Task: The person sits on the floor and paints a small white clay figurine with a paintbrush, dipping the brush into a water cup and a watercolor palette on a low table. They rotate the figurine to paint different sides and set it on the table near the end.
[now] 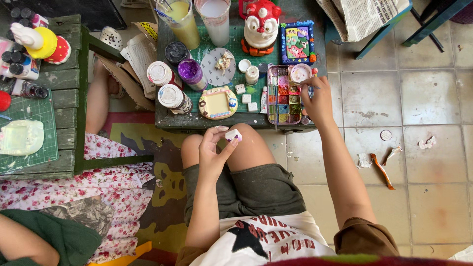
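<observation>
The left hand (213, 150) pinches a small white plaster piece (233, 135) with purple paint between thumb and fingertips, above the bare knees; the right hand (318, 101) is closed around a thin paintbrush (309, 88), its tip over a rectangular paint palette (285, 94) on a low green table (207, 120); nearby stand paint jars (191, 74), a small frame (218, 103) and a painted clown figure (261, 24); another person's floral skirt (98, 182) lies left.

Home craft corner, tiled floor (433, 98), paint jars (172, 96), palette (285, 96), painted figurines (261, 24)
</observation>
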The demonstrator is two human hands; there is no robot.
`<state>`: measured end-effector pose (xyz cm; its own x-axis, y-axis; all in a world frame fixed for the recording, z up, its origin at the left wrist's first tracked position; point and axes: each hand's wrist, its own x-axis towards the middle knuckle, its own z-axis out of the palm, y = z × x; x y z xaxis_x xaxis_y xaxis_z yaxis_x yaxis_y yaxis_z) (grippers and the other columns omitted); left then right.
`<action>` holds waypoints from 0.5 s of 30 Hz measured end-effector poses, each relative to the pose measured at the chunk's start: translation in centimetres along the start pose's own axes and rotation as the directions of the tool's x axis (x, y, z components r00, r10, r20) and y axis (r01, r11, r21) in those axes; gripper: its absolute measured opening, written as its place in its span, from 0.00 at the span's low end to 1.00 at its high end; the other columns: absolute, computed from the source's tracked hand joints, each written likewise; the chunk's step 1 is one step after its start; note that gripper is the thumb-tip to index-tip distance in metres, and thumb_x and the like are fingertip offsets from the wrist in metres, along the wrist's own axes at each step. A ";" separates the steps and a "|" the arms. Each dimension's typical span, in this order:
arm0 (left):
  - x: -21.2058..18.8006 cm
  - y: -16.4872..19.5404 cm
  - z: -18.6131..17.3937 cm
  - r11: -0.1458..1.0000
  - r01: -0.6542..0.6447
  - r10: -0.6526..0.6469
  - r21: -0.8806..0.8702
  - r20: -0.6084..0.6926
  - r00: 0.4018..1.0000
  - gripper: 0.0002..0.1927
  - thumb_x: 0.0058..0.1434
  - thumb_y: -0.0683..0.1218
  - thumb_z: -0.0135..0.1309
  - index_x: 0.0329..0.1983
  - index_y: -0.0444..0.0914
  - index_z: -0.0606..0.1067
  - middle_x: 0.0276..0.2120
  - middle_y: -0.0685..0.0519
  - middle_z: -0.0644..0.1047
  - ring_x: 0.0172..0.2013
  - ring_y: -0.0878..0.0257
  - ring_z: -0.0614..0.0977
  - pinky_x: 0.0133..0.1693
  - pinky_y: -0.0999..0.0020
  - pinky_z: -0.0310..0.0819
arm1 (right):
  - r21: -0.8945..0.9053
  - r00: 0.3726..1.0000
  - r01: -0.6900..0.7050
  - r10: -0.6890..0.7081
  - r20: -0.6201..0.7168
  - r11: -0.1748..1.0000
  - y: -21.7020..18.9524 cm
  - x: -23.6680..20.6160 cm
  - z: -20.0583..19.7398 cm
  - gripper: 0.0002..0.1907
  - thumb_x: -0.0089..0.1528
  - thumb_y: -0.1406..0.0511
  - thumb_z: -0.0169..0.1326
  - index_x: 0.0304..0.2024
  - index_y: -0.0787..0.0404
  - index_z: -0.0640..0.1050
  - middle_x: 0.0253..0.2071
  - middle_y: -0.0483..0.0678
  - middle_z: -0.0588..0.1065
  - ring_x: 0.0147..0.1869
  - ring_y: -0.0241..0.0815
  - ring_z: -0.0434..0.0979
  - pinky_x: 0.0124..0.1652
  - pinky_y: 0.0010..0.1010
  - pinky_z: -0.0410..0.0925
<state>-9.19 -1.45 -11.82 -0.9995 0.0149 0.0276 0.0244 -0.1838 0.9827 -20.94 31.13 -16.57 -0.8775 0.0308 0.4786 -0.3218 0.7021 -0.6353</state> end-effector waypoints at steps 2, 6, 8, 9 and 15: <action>0.0 -0.3 -0.3 1.000 0.014 -0.014 -0.003 -0.008 1.000 0.18 0.61 0.38 0.64 0.53 0.34 0.71 0.45 0.49 0.80 0.50 0.64 0.80 0.56 0.70 0.70 | -0.035 0.999 -0.003 0.005 0.050 0.999 0.4 0.8 0.9 0.02 0.64 0.71 0.57 0.39 0.64 0.78 0.39 0.55 0.75 0.48 0.56 0.73 0.49 0.43 0.67; 0.3 -0.9 -0.7 0.998 0.058 -0.059 -0.022 -0.035 0.998 0.19 0.60 0.38 0.64 0.52 0.34 0.71 0.45 0.49 0.80 0.49 0.64 0.80 0.55 0.68 0.71 | -0.105 0.991 0.126 -0.120 0.059 0.986 1.1 1.7 1.2 0.01 0.63 0.73 0.56 0.37 0.63 0.77 0.38 0.50 0.77 0.50 0.55 0.73 0.59 0.48 0.65; 0.3 -1.1 -0.8 0.995 0.087 -0.088 -0.047 -0.039 0.995 0.18 0.60 0.38 0.64 0.52 0.34 0.72 0.45 0.49 0.79 0.49 0.64 0.80 0.53 0.67 0.73 | -0.112 0.994 0.111 -0.109 0.024 0.988 1.3 1.7 1.1 0.01 0.65 0.73 0.56 0.38 0.64 0.76 0.39 0.51 0.76 0.53 0.56 0.73 0.55 0.47 0.65; 0.4 -1.2 -0.8 0.996 0.077 -0.079 -0.043 -0.034 0.996 0.18 0.60 0.38 0.64 0.52 0.34 0.72 0.45 0.49 0.79 0.49 0.64 0.80 0.54 0.67 0.72 | -0.095 0.992 0.112 -0.106 0.061 0.989 1.3 1.8 1.1 0.01 0.64 0.72 0.56 0.38 0.64 0.77 0.39 0.51 0.77 0.52 0.55 0.73 0.53 0.46 0.64; 0.5 -1.0 -0.4 0.995 0.067 -0.069 -0.078 -0.013 0.998 0.18 0.61 0.37 0.63 0.52 0.34 0.72 0.46 0.50 0.79 0.51 0.64 0.79 0.58 0.68 0.70 | -0.078 0.992 0.075 -0.066 0.110 0.994 1.3 2.1 1.1 0.01 0.64 0.72 0.56 0.38 0.63 0.76 0.39 0.52 0.75 0.50 0.53 0.72 0.51 0.42 0.63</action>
<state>-9.74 -1.66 -12.84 -0.9990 0.0144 -0.0423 -0.0446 -0.2589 0.9649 -23.54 31.34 -17.06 -0.8880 -0.0940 0.4501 -0.3580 0.7556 -0.5486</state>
